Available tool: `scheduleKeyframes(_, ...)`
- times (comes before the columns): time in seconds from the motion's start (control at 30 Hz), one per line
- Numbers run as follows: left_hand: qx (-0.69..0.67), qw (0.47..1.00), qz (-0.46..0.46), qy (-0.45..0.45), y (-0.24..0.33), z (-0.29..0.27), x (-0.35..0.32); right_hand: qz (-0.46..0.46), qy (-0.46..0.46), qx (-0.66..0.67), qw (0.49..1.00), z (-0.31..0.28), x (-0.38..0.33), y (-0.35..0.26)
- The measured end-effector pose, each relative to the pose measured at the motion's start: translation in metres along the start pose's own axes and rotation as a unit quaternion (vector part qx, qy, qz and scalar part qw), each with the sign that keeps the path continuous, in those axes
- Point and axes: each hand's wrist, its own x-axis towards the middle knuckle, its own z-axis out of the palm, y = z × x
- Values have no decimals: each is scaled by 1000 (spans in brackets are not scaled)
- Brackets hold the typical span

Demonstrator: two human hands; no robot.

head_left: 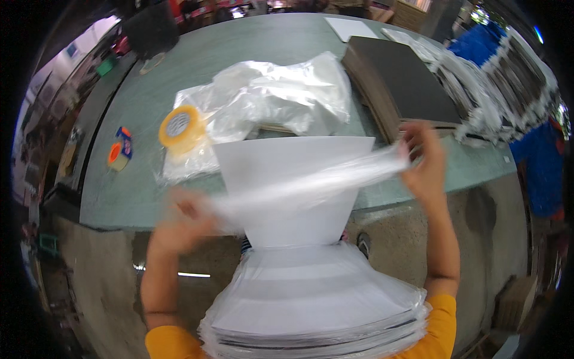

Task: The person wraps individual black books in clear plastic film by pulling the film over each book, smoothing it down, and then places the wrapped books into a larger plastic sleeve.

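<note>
Between my two hands a clear plastic film [323, 179], blurred by motion, is stretched across a white sheet [293, 155]. My right hand [423, 158] pinches the film's right end above the table edge. At its left end my left hand [185, 218] is closed round the film, its fingers smeared. The white sheet reaches from the table down toward a thick stack of plastic-wrapped white sheets [317, 293] close against me. Beyond the sheet lies a crumpled heap of clear plastic bags [275, 90]. A roll of clear tape [179, 127] rests at the heap's left side.
A green table [239, 39] spreads out ahead. On it are a tape dispenser [119, 149] at left and a tall pile of dark boards [406, 81] at right. Plastic-wrapped bundles [502, 84] stand at the far right. A cardboard box [517, 302] sits on the floor.
</note>
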Motion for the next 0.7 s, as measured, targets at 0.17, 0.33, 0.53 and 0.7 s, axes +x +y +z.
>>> scheduleKeyframes(0.17, 158, 887, 111, 419, -15, -2, 55, -182, -78, -131, 971, 39, -17, -17)
scheduleKeyframes(0.33, 132, 948, 214, 195, 4, 1, 61, -77, 2, -86, 993, 28, 14, 23)
scheduleKeyframes(0.53, -237, 970, 40, -28, -21, -27, 56, 96, -159, 333, 924, -3, 0, 47)
scheduleKeyframes(0.7, -472, 840, -47, -265, -99, 17, 4, 231, -386, 561, 695, 16, -69, 95)
